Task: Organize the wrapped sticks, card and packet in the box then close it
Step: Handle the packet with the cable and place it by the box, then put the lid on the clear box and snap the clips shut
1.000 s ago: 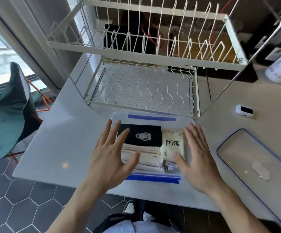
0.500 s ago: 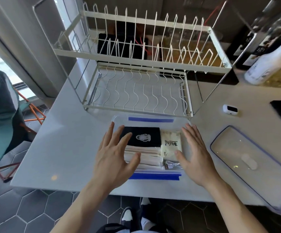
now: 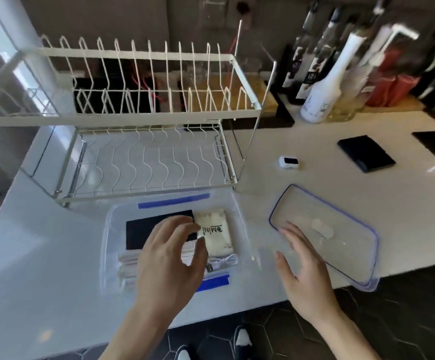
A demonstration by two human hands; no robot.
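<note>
the clear plastic storage box with blue clip strips (image 3: 239, 219) sat on the white countertop (image 3: 315, 157), just in front of the white wire dish rack (image 3: 143, 162), its long axis running left to right across the view. inside it, the black rectangular card (image 3: 143, 232) lay flat at the far left with its long side parallel to the box, the cream printed packet (image 3: 217, 233) just to the right of it with its long axis pointing away from the person, and the pale paper-wrapped sticks (image 3: 128, 266) lay along the near wall, lengthwise with the box. laid this way, everything seemed to sit low enough for a lid to go on.

the left hand (image 3: 169, 261) hovered over the contents, fingers loosely spread and slightly bent, gripping nothing; whether the fingertips touched the card could not be told. the right hand (image 3: 305, 271) was flat and open with nothing in it, reaching toward the clear rectangular lid with a blue seal (image 3: 341, 245), which lay well to the right of the box, angled on the counter. that reach suggested packing was done and closing was the step in hand.
</note>
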